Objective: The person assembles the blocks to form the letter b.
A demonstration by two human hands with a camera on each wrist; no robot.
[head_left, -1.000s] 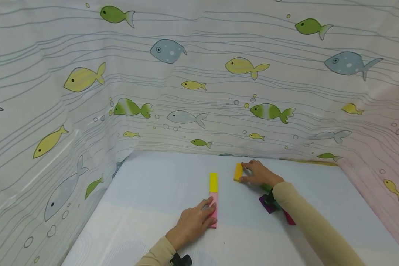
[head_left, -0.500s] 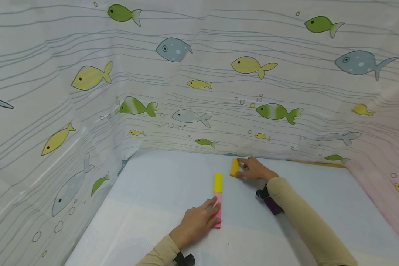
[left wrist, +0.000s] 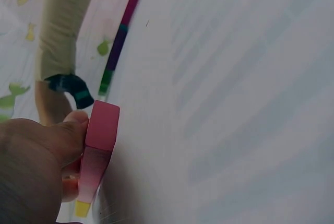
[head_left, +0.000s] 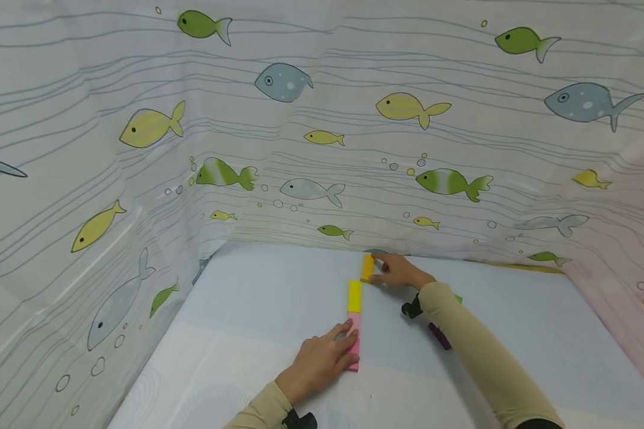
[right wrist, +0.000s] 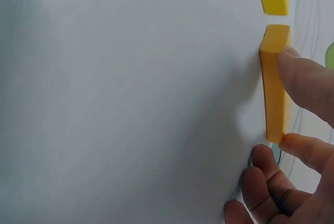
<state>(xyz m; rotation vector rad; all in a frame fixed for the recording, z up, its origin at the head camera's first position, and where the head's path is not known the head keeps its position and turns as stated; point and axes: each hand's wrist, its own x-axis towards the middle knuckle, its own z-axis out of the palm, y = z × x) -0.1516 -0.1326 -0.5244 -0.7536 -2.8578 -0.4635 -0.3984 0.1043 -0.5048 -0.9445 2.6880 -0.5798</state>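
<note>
Orange oblong block [head_left: 367, 267], pinched in my right grip [head_left: 399, 271] near the tabletop's [head_left: 268, 280] far edge, seems mid-alignment, next needing a leftward nudge; my left grip [head_left: 319, 360] rests unclenched.

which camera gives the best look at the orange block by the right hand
The right wrist view: it shows the orange block large, its end and long face mostly uncovered. The head view shows it smaller, touching the right hand. The left wrist view doesn't show it.
</note>
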